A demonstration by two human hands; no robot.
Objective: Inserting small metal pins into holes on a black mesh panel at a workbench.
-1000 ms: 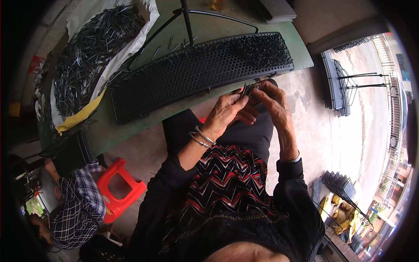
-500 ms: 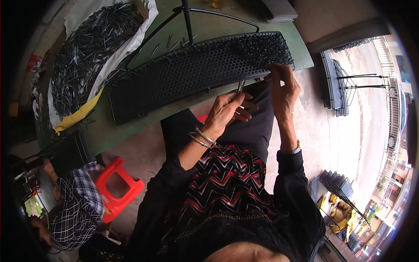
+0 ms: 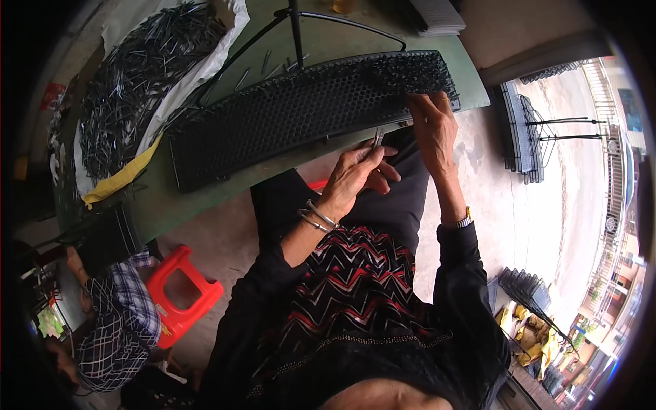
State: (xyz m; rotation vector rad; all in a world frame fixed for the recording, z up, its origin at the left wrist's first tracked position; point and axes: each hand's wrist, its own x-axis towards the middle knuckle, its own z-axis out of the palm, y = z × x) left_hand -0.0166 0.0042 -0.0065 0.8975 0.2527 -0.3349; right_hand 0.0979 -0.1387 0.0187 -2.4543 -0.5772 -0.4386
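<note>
A long black panel (image 3: 273, 113) full of small holes lies on the green table (image 3: 195, 208), its near edge toward my lap. Short dark pieces (image 3: 410, 72) stand up thickly from the holes at its right end. My left hand (image 3: 354, 176) is below the panel's front edge, thumb and forefinger closed on a few thin dark sticks (image 3: 378, 137), the other fingers loosely curled. Over the panel's near right corner, my right hand (image 3: 435, 133) has its fingertips pinched together against the holes. Whatever is between those fingertips is too small to make out.
An open white sack (image 3: 154, 85) of similar dark sticks stands at the left. Black metal tubing (image 3: 295, 34) rises behind the panel, beside several loose sticks (image 3: 266, 63). A red stool (image 3: 181, 294) and a person in checked clothing (image 3: 113, 342) are lower left; black racks (image 3: 516, 133) stand right.
My right hand has moved slightly left and forward, from beyond the panel's near edge onto its right part. My left hand stays almost in place with the sticks.
</note>
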